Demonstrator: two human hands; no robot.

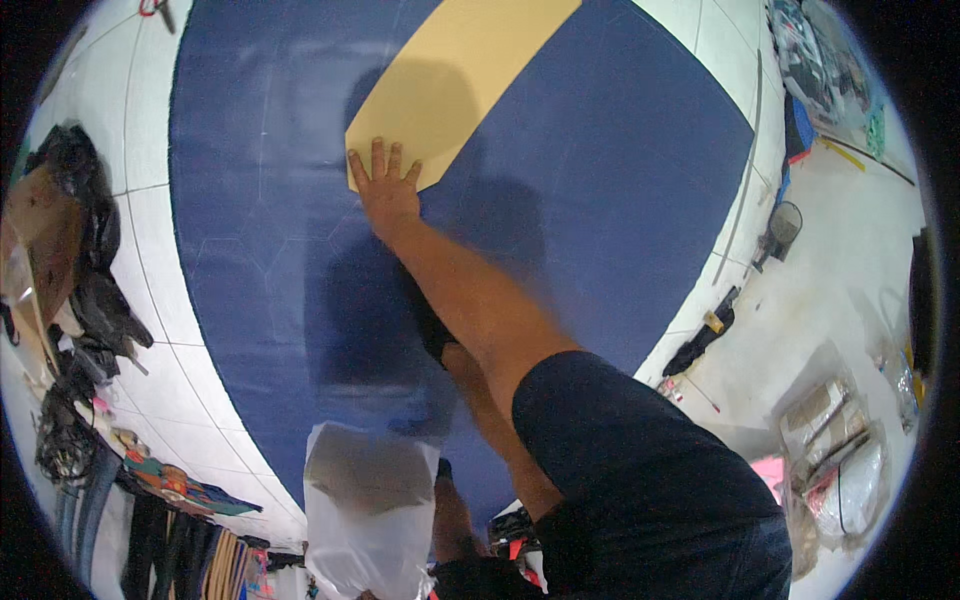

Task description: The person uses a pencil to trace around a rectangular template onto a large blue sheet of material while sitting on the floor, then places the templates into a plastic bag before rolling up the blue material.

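Note:
My right hand (391,198) lies palm down with fingers spread on the near end of a long yellow-tan flat panel (455,75). The panel has angled corners and rests on a large dark blue sheet (600,190) spread over the floor. Faint pale lines mark the sheet. Low in the picture is a translucent white plastic bag (365,500). A sliver of skin tone shows below it at the lower edge, perhaps my left hand, whose fingers are hidden. My legs are partly visible beneath my right arm, a dark-covered foot (428,320) on the sheet.
White floor tiles (150,260) border the sheet. Along the left lie black bags or cloth (100,290) and a brown piece (42,235). Rolls of material (160,535) stand at lower left. On the right are a mirror-like oval object (785,228), a black item (700,335) and plastic-wrapped packages (835,460).

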